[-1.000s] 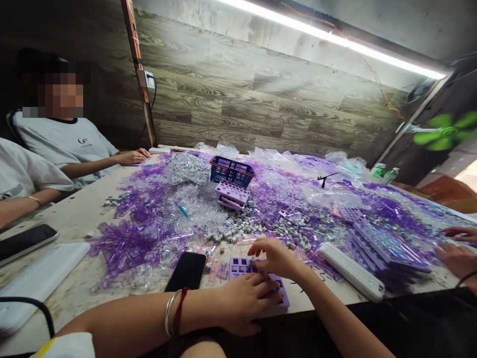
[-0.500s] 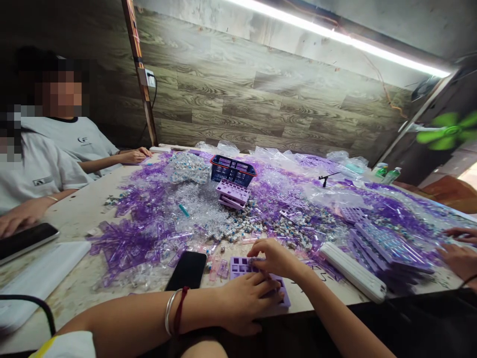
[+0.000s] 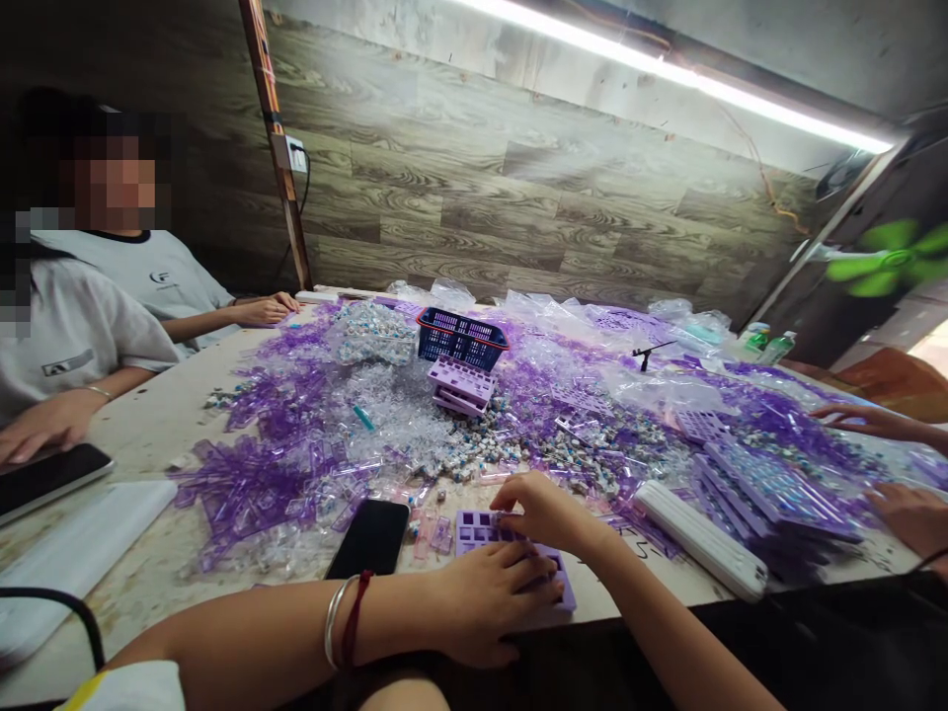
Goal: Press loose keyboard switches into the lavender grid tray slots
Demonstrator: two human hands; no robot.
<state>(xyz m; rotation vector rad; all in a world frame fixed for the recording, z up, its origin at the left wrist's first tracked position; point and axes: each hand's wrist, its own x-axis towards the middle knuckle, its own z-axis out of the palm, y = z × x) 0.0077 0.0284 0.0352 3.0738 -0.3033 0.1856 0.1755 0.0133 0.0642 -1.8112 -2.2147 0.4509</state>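
Note:
A purple tray with square slots point(image 3: 478, 531) lies at the near table edge. My left hand point(image 3: 485, 597) is curled over its near end and holds it down. My right hand point(image 3: 544, 509) hovers over the tray's far side, fingertips pinched on a small part that I cannot make out. A black phone point(image 3: 370, 538) lies just left of the tray. Beyond it spreads a heap of small blue-and-white switches point(image 3: 533, 449) among clear and purple plastic pieces point(image 3: 252, 484).
A blue basket point(image 3: 460, 339) and stacked purple trays point(image 3: 460, 385) stand mid-table. More trays point(image 3: 770, 489) and a white bar point(image 3: 700, 538) lie at right. Two people sit at left, one with a hand by a phone point(image 3: 48, 474). Another person's hands point(image 3: 908, 513) work at right.
My hands have hardly moved. The person at right has stretched one hand farther over the table. The nearer person at left has leaned in, with a hand by the phone.

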